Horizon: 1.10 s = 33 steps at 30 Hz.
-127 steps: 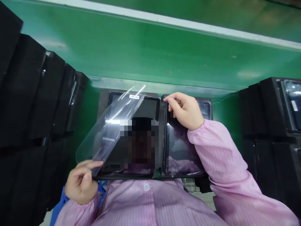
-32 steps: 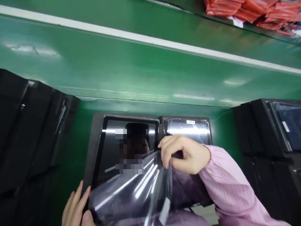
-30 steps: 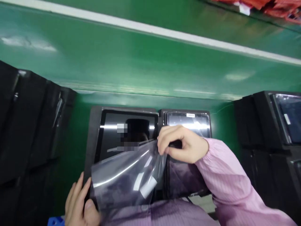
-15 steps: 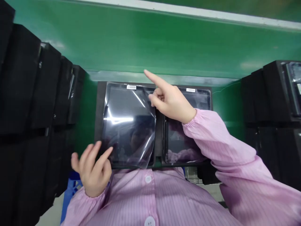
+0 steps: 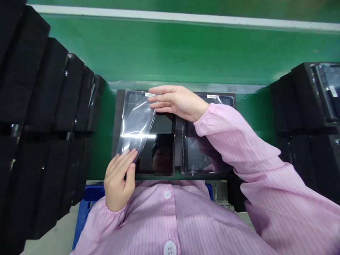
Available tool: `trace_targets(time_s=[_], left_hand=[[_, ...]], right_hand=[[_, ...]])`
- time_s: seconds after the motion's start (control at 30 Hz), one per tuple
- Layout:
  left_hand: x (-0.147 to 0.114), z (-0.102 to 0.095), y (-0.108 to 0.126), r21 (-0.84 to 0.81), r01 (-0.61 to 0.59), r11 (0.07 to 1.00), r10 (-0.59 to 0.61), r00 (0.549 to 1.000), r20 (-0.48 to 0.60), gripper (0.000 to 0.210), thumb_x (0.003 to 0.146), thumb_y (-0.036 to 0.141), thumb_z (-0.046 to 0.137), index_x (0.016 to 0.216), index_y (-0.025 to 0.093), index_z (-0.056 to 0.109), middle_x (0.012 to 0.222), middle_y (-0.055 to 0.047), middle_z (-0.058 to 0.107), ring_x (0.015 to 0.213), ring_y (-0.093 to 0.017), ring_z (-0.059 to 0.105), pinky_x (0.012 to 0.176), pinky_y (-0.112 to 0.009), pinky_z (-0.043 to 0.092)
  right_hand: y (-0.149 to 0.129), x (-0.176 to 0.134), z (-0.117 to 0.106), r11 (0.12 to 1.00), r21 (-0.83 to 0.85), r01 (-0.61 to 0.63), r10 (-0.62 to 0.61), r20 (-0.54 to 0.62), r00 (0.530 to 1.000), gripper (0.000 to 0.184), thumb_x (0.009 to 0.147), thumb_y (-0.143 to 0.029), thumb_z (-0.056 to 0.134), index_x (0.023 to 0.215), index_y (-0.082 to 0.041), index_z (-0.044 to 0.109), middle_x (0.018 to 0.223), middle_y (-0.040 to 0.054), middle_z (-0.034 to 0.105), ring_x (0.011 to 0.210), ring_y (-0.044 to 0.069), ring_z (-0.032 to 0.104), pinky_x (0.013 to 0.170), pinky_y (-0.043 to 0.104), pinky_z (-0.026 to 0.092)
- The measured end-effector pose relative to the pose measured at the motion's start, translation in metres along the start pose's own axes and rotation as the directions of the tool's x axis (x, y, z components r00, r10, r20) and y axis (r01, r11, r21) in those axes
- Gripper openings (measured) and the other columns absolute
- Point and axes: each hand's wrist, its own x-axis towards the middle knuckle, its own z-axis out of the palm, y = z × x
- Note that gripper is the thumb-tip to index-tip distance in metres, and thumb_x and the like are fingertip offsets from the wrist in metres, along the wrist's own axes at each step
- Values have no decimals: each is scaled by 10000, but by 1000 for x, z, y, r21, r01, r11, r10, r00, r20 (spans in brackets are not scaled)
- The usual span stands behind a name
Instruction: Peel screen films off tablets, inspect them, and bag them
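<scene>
A clear plastic film (image 5: pixel 134 122) covers the left part of a black glossy screen panel (image 5: pixel 163 124), with its right side folded back to the left. My left hand (image 5: pixel 120 180) lies at the film's lower edge, fingers stretched and touching it. At the film's upper right edge is my right hand (image 5: pixel 180 101), its fingers straight and spread against the film; its thumb is hidden. A white label (image 5: pixel 150 94) sits at the panel's top edge, partly behind my fingertips. To the right lies a second panel (image 5: pixel 196 152), partly under my right forearm, with its own white label (image 5: pixel 211 96).
Black foam trays (image 5: pixel 45 95) are stacked high along the left. More black trays (image 5: pixel 288 102) stand on the right, with a film-covered panel (image 5: pixel 330 92) on top. Behind the panels runs a green work surface (image 5: pixel 186 53) with a pale strip. Something blue (image 5: pixel 87 202) shows below the bench.
The film's right side has come away leftward, baring the panel's right part. My right hand has gone from pointing to spread fingers at the film's edge. My left hand has moved onto the film.
</scene>
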Motion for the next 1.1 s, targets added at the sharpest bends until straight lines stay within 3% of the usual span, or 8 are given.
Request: trace_targets(time_s=[0.13, 0.2, 0.3, 0.4, 0.57, 0.7, 0.9, 1.1], left_hand=[[4, 0, 2, -35, 14, 999, -16, 999, -40, 506, 963, 99, 522, 1444, 253, 548, 1251, -83, 712, 1212, -258, 648, 1082, -461, 487], [8, 3, 8, -24, -101, 995, 102, 993, 54, 521, 952, 131, 550, 1466, 207, 516, 1328, -126, 666, 1271, -285, 608, 1108, -484, 456], [11, 14, 23, -27, -314, 949, 311, 919, 243, 460, 953, 237, 580, 1402, 143, 564, 1431, -179, 580, 1350, -348, 532, 1142, -542, 388], [14, 30, 43, -77, -413, 907, 417, 862, 289, 413, 953, 312, 599, 1313, 113, 620, 1422, -180, 587, 1378, -377, 494, 1139, -541, 385], [27, 47, 72, -167, -446, 879, 476, 834, 278, 415, 967, 304, 614, 1326, 99, 583, 1318, -176, 652, 1215, -306, 625, 1151, -557, 387], [43, 56, 85, -120, -464, 878, 472, 793, 386, 442, 947, 275, 645, 1342, 91, 574, 1405, -243, 547, 1311, -401, 527, 1050, -610, 483], [58, 66, 90, -245, -468, 849, 528, 746, 406, 93, 952, 248, 645, 989, 177, 693, 1189, -105, 682, 1159, -330, 603, 929, -506, 564], [71, 58, 88, -233, -367, 900, 433, 804, 407, 201, 1035, 316, 519, 942, 195, 649, 1021, -19, 724, 1018, -189, 676, 969, -318, 517]], right_hand=[[-19, -32, -34, 984, -152, 93, -116, -147, 982, 304, 858, -178, 686, 1160, -198, 668, 987, 36, 749, 857, 167, 737, 860, 370, 623], [-22, -54, -57, 950, -269, 159, -238, -290, 927, 263, 861, -177, 671, 1122, -203, 685, 918, 16, 746, 772, 139, 719, 805, 322, 618], [-9, -82, -91, 900, -388, 198, -368, -435, 822, 195, 830, -149, 681, 1019, -192, 707, 810, 4, 720, 676, 120, 680, 730, 291, 603], [11, -100, -116, 878, -413, 243, -433, -468, 771, 163, 797, -175, 702, 958, -202, 711, 763, -14, 687, 618, 106, 646, 656, 272, 579], [28, -107, -133, 831, -403, 385, -551, -496, 671, 149, 793, -336, 723, 922, -267, 693, 731, -43, 647, 542, 96, 585, 618, 285, 558], [34, -110, -141, 806, -338, 486, -586, -574, 573, 143, 825, -376, 671, 919, -272, 645, 725, -44, 605, 508, 83, 528, 623, 287, 548], [38, -121, -152, 864, -140, 483, -437, -686, 582, 107, 818, -298, 592, 907, -239, 589, 653, -78, 502, 439, 56, 392, 548, 237, 488], [37, -123, -152, 892, -93, 443, -379, -689, 618, 61, 846, -259, 586, 887, -214, 581, 627, -89, 485, 432, 41, 382, 519, 215, 453]])
